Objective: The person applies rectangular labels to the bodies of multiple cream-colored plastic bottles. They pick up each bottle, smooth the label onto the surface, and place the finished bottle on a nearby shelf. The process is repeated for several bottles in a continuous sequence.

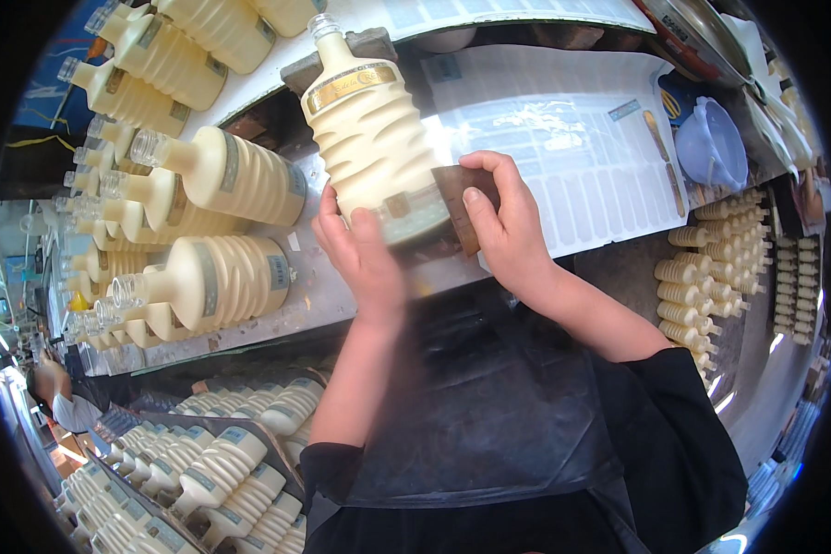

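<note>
A cream-coloured glass bottle [369,138] with wavy ridges and a clear neck leans back on a dark block [374,46] on the bench. Gold-toned decoration crosses its shoulder, and a pale patterned band [406,217] runs round its base. My left hand [365,263] grips the lower left side of the bottle, thumb on the front. In my right hand [508,217] is a thin, flat brown piece [454,208], like a scraper, its edge against the lower right side of the bottle by the band.
Similar bottles [240,175] crowd the bench at left, some banded. A translucent sheet of labels [563,194] lies right of the bottle, with a narrow brown stick [660,148] on it. Beyond is a lavender bucket [711,143]. More bottles [226,466] fill crates lower left and stand [692,286] at right.
</note>
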`<state>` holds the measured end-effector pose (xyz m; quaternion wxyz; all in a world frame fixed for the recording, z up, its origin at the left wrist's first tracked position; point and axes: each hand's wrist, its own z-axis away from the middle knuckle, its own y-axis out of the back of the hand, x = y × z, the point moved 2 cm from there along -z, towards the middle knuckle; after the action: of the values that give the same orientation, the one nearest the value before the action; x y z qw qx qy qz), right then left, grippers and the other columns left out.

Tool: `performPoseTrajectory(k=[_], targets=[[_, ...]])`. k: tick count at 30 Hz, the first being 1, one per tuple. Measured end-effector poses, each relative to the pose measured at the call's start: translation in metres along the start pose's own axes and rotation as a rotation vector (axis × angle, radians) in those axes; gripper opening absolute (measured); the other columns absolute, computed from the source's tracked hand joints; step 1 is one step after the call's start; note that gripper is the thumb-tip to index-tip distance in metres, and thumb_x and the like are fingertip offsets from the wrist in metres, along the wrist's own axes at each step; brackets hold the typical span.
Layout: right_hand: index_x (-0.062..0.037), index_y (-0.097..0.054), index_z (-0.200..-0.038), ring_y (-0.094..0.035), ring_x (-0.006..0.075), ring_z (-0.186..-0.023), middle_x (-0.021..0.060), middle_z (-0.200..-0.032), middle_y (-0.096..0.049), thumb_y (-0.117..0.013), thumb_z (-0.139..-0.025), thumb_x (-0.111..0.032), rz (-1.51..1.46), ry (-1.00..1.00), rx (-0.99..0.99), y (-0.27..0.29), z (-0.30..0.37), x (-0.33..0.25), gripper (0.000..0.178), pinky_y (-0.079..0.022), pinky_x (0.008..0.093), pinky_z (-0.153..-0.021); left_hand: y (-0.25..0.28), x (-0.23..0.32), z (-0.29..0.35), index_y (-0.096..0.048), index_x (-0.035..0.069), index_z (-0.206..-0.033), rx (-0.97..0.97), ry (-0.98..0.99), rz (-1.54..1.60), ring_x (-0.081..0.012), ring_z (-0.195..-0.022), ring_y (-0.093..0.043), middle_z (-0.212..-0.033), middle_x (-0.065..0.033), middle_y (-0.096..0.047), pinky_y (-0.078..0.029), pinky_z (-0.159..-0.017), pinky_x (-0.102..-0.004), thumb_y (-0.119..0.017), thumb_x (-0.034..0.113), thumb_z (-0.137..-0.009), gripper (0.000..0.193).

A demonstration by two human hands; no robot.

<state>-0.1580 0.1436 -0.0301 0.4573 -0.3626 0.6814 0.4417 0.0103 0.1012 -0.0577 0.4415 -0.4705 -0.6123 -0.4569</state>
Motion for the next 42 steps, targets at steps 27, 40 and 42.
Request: performPoseTrajectory(k=[27,40,42], targets=[[-0.0105,-0.073,-0.097,-0.072,0.0226,-0.083,0.0054,-0.097,-0.072,-0.07,-0.077,-0.009,0.429,0.861,-0.081,-0.016,0.016,-0.077,0.02,-0.054,0.0339,-0.069,0.02,0.009,-0.003,-0.061,0.002,-0.131,0.008,-0.572,-0.412,-0.0326,-0.109,-0.061,-0.116,-0.0132,-0.065,-0.048,-0.095,-0.0432,-0.084,0.02,-0.074,0.064],[-0.0051,-0.074,-0.102,-0.073,0.0243,-0.084,0.0078,-0.097,-0.073,-0.072,-0.073,-0.002,0.528,0.776,-0.222,-0.001,0.007,-0.099,0.029,-0.056,0.0333,-0.071,0.008,0.027,0.0,-0.063,0.004,-0.126,0.051,-0.603,-0.427,-0.0323,-0.101,-0.06,-0.113,-0.0125,-0.063,-0.044,-0.094,-0.0452,-0.076,0.016,-0.077,0.052],[-0.0047,-0.074,-0.101,-0.073,0.024,-0.084,0.0084,-0.097,-0.073,-0.071,-0.073,-0.002,0.561,0.823,-0.061,0.003,-0.001,-0.098,0.029,-0.056,0.0333,-0.07,0.006,0.029,0.0,-0.062,0.004,-0.127,0.065,-0.605,-0.425,-0.0327,-0.101,-0.06,-0.113,-0.0124,-0.063,-0.044,-0.094,-0.0454,-0.076,0.016,-0.078,0.052]])
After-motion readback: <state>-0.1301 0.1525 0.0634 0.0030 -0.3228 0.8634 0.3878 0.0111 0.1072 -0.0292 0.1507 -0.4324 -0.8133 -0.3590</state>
